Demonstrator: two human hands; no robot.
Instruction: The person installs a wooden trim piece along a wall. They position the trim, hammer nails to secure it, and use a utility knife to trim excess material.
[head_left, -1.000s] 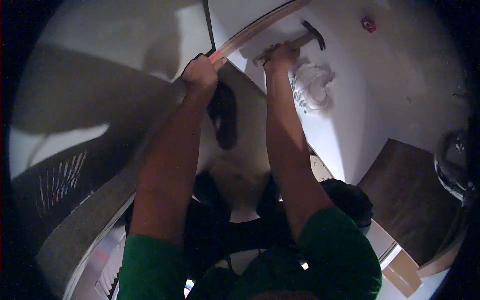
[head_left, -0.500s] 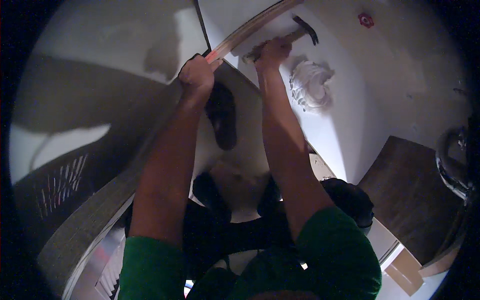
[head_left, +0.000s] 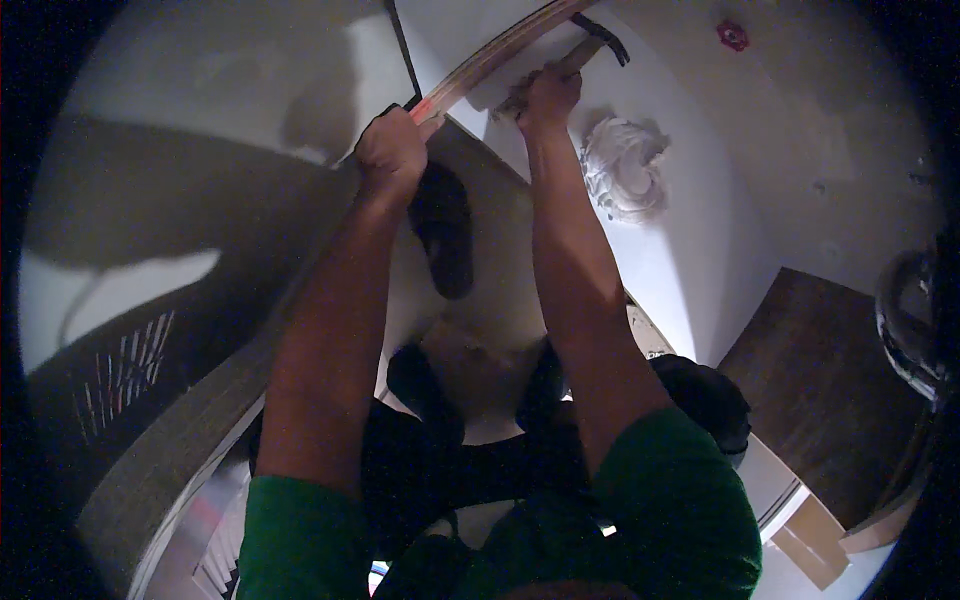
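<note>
My left hand (head_left: 391, 147) is closed around the near end of a long, thin wooden strip (head_left: 490, 58), which runs up and to the right past the upper edge of view. A hammer (head_left: 583, 52) with a dark claw head and a light wooden handle is in my closed right hand (head_left: 550, 100). Its head is close to the strip; whether they touch, I cannot tell. Below the hammer, a white swirled lump (head_left: 628, 168), perhaps paste or crumpled cloth, sits on a white panel (head_left: 665, 260).
Dark brown panels stand at the right (head_left: 820, 370), beside a dark, white-smeared ring (head_left: 890, 340). A red knob-like piece (head_left: 733, 36) lies at the upper right. On the left is a shadowed panel with slots (head_left: 125, 370). A dark shoe-like shape (head_left: 443, 230) shows between my forearms.
My right hand and the hammer have moved slightly up, bringing the hammer's head nearer the wooden strip. My left hand keeps its hold in nearly the same place.
</note>
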